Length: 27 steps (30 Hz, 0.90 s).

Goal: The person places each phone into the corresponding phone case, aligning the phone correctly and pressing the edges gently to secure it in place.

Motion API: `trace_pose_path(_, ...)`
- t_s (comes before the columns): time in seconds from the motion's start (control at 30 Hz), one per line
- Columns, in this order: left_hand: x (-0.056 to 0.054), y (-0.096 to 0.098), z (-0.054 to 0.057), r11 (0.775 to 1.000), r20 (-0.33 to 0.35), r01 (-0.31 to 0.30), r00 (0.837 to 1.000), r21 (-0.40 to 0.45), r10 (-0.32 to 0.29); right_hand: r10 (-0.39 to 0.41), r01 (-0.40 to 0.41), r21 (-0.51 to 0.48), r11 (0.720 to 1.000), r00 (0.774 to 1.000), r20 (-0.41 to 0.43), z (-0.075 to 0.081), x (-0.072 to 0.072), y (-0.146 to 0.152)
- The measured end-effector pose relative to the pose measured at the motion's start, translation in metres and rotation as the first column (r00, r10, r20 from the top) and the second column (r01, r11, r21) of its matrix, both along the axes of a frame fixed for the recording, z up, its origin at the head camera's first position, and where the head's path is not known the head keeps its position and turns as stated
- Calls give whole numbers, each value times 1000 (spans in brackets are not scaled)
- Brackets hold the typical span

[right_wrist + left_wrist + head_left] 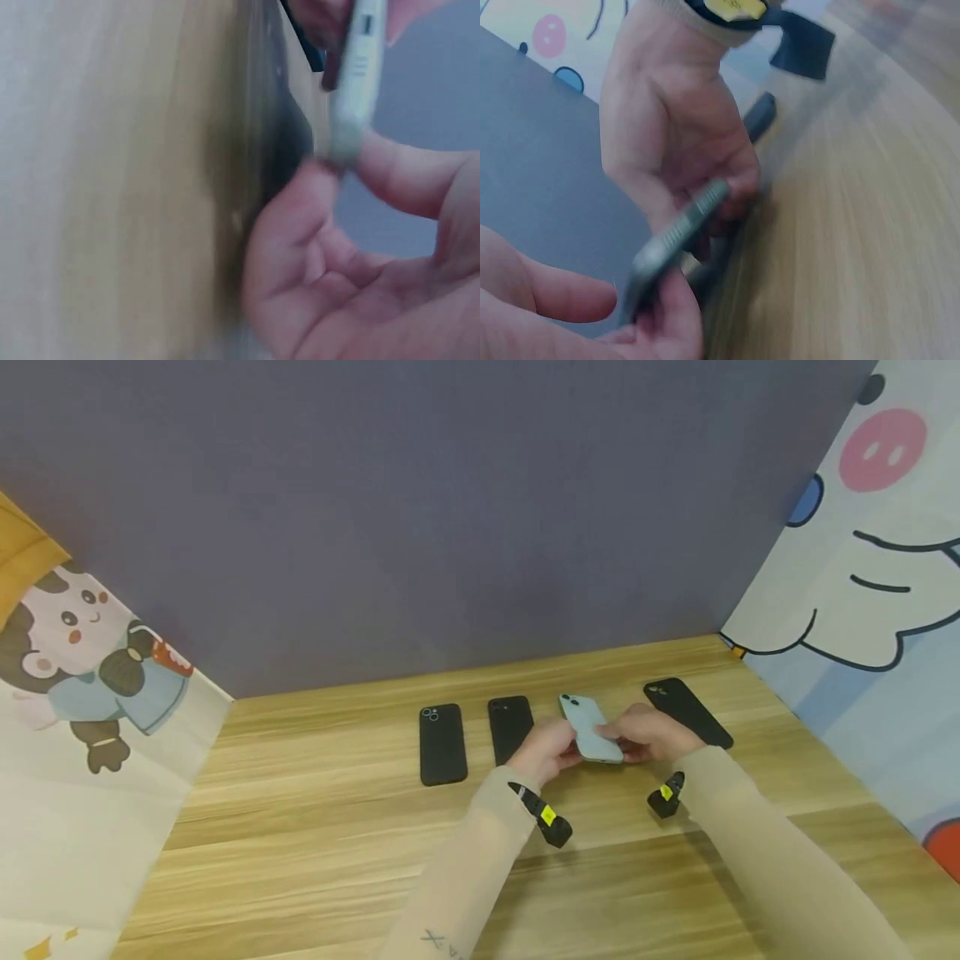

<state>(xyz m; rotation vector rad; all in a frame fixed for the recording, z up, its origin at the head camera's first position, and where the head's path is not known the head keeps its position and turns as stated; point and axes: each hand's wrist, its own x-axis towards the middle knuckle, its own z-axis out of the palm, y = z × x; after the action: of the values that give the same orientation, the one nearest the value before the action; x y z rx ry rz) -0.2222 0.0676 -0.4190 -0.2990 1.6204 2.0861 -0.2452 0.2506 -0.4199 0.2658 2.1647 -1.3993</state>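
A pale blue smartphone (600,742) is held between both hands, its back with the camera lenses facing up. My left hand (546,750) grips its left edge, the fingers curled beneath it in the left wrist view. At the opposite edge, my right hand (651,733) pinches the smartphone (357,82) between thumb and forefinger. The phone is tilted, its near end close over the wood. Just behind the right hand lies a black phone case (690,714) with camera cut-outs. The left hand partly hides a black phone-shaped piece (509,722) on the table.
Another black phone-shaped piece (442,747) with two camera rings lies farther left on the wooden table (315,827). A grey panel (450,527) rises along the back edge. Cartoon-printed walls stand at the left and right sides.
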Motion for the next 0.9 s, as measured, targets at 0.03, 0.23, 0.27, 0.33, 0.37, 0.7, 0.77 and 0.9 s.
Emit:
trace_pose_path(0.03, 0, -2, -1, 1000, -4, 5, 1000, 4, -5, 12, -12, -34, 999, 1000, 5, -1, 1, 1)
trace_pose_path(0.23, 2, -13, -3, 997, -46, 1, 999, 76, 3, 68, -73, -193, 979, 997, -30, -5, 6, 4)
trace_pose_path(0.27, 3, -14, -3, 995, -57, 3, 998, 102, 3, 70, -78, -219, 973, 997, -41, -5, 7, 3)
trace_pose_path(0.33, 2, -17, -5, 987, -73, 21, 997, 161, -10, 75, -89, -264, 961, 995, -62, -6, 7, 2)
trace_pose_path(0.37, 2, -18, -5, 980, -78, 40, 997, 194, -25, 76, -94, -283, 954, 994, -75, -6, 8, 2)
trace_pose_path(0.7, 6, -29, -5, 916, -52, 123, 992, 382, -112, 95, -146, -345, 927, 982, -161, 5, 14, -11)
trace_pose_path(0.77, 7, -30, -5, 911, -70, 139, 990, 389, -121, 95, -150, -332, 931, 980, -176, 7, 15, -13)
trace_pose_path(0.9, 7, -34, -5, 905, -130, 177, 982, 388, -137, 115, -182, -288, 940, 965, -234, 10, 15, -16)
